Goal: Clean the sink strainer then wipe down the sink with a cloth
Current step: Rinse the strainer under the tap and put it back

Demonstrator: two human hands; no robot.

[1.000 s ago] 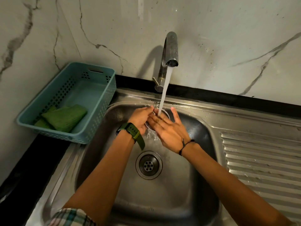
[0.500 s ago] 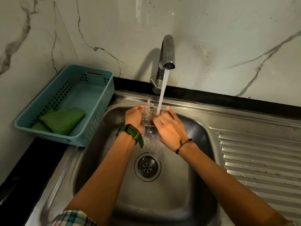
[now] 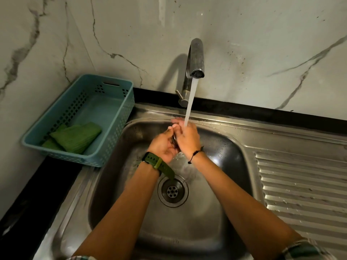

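Observation:
Over the steel sink (image 3: 228, 186), both my hands meet under the running tap (image 3: 196, 59). My left hand (image 3: 163, 146), with a green watch on its wrist, curls round the metal sink strainer (image 3: 174, 141), of which only a thin dark edge shows between the palms. Against the strainer's other side lies my right hand (image 3: 188, 138), fingers stretched up and to the left; the water stream lands on its back. The open drain hole (image 3: 173, 191) sits below my wrists. A folded green cloth (image 3: 75, 138) lies in the blue basket.
A blue perforated basket (image 3: 80, 158) stands on the black counter left of the sink, against the marble wall. The ribbed steel drainboard (image 3: 302, 186) extends to the right. The tap lever (image 3: 179, 94) is at the tap's base.
The hands have closed together, palms facing, so the strainer is now nearly hidden. They have lowered slightly beneath the stream, and the water now lands on the right hand.

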